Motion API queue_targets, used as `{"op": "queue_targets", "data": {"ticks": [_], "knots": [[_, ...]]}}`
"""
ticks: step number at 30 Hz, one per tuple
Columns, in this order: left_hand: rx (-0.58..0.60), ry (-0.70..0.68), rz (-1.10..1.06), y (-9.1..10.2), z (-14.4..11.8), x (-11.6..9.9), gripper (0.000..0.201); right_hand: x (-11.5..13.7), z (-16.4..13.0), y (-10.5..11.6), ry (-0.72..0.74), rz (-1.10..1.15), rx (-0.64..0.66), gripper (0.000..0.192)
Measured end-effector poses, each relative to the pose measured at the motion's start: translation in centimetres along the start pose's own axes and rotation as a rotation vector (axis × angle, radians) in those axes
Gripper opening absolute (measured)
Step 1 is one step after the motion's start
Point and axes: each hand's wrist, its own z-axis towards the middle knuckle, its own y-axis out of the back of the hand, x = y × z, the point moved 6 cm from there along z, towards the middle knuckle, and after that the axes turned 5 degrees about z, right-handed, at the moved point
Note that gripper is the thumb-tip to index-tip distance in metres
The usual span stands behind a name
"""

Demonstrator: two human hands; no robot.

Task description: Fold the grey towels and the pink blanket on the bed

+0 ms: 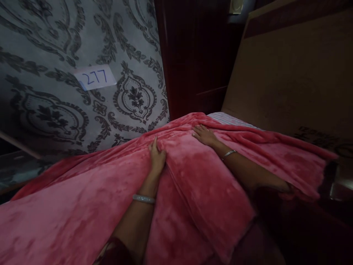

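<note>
A pink-red plush blanket [91, 198] spreads across the surface in front of me, with a folded strip [209, 180] lying over its middle. My left hand [157, 157] is at the left edge of this strip. Its fingers are mostly curled in at the fold, closed on the blanket, while one finger points away from me. To the right, my right hand [205, 135] rests flat on the blanket near its far side, fingers stretched out. A pale bangle [143, 199] circles my left wrist, and a thin silver bracelet [228, 154] my right.
Patterned grey wallpaper [135, 99] bears a paper marked 277 [96, 77]. Beside it stands a dark red wooden panel [193, 55]. A large cardboard sheet or box [292, 73] leans at the right. Striped cloth [231, 120] shows beyond the blanket.
</note>
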Motion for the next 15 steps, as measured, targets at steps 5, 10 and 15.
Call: {"op": "queue_targets", "data": {"ticks": [5,10,15], "knots": [[0.174,-0.421,0.360,-1.0,-1.2,-4.2,0.055,3.2,-3.9,2.3,0.075,0.010,-0.034,0.059],[0.523,-0.295,0.782,-3.1,-1.1,-1.5,0.045,9.6,-16.0,0.4,0.371,0.006,0.145,0.066],[0.553,-0.292,0.970,-3.0,-1.0,-1.0,0.050,11.8,-25.9,-1.7,0.468,-0.008,0.214,0.065]]}}
